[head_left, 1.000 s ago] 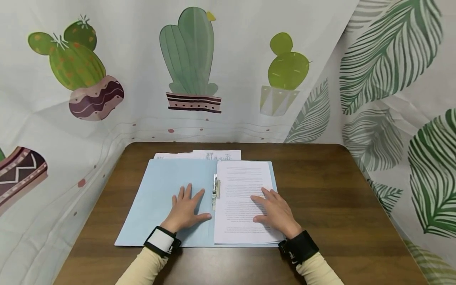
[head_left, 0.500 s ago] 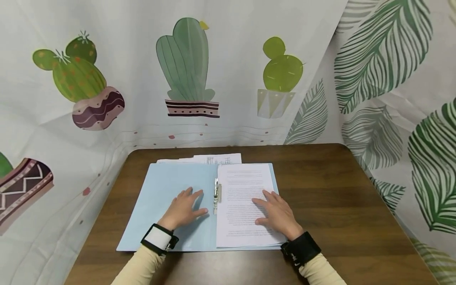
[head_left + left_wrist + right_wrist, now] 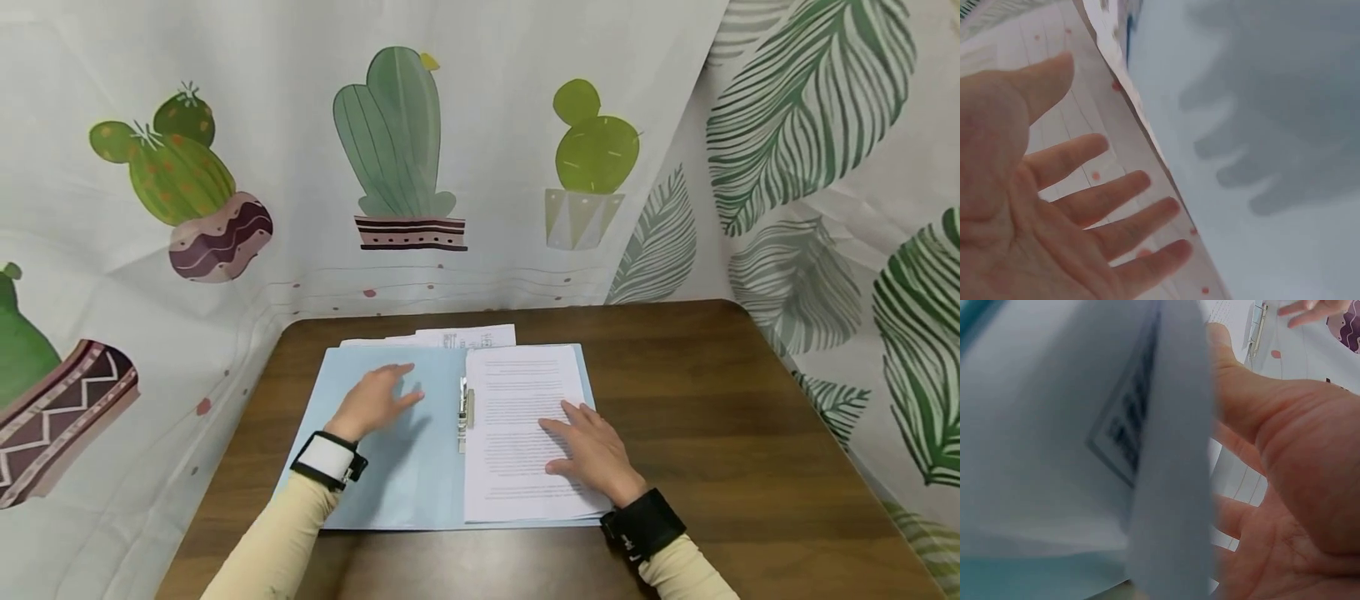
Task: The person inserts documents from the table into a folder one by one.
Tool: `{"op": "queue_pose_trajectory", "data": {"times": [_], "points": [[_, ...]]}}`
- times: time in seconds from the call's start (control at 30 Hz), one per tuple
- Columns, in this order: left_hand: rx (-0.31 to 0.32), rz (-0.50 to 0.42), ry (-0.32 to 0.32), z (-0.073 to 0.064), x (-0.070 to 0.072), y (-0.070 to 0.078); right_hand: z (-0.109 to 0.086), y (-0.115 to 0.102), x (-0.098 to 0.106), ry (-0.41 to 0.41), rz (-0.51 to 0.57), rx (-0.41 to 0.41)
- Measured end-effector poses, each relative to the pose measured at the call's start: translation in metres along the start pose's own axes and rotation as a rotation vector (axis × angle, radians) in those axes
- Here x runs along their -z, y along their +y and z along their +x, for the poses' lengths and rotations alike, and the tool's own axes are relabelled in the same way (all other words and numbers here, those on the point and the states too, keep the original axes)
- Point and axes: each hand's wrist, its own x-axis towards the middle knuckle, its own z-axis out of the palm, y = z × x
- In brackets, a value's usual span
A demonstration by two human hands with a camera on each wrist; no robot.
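Note:
A light blue folder (image 3: 405, 492) lies spread on the table, with a stack of printed paper (image 3: 517, 492) on its right half. A metal clip (image 3: 463, 417) runs along the fold. My left hand (image 3: 371, 402) hovers over the folder's bare left cover, fingers extended and holding nothing. In the left wrist view its palm shows, and its shadow falls on the blue cover. My right hand (image 3: 592, 450) lies over the right part of the printed sheets with fingers spread. Paper edges hide part of its fingers in the right wrist view.
More loose printed sheets (image 3: 468, 336) stick out behind the folder's far edge. The brown wooden table (image 3: 690, 417) extends to the right. A white curtain (image 3: 502, 125) with cactus and leaf prints hangs behind the table.
My left hand has lifted off the left cover and moved toward the folder's far side. The right hand stays in the same place on the paper. The head view has shifted slightly.

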Motion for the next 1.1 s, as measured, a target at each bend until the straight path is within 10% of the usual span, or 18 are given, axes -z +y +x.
{"op": "queue_pose_trajectory", "data": {"times": [0.43, 1.1], "points": [[0.06, 0.153, 0.29, 0.076, 0.031, -0.076, 0.005, 0.003, 0.008, -0.012, -0.018, -0.014], [0.119, 0.312, 0.17, 0.097, 0.024, -0.137, 0.0, -0.004, -0.002, -0.003, -0.019, -0.003]]}}
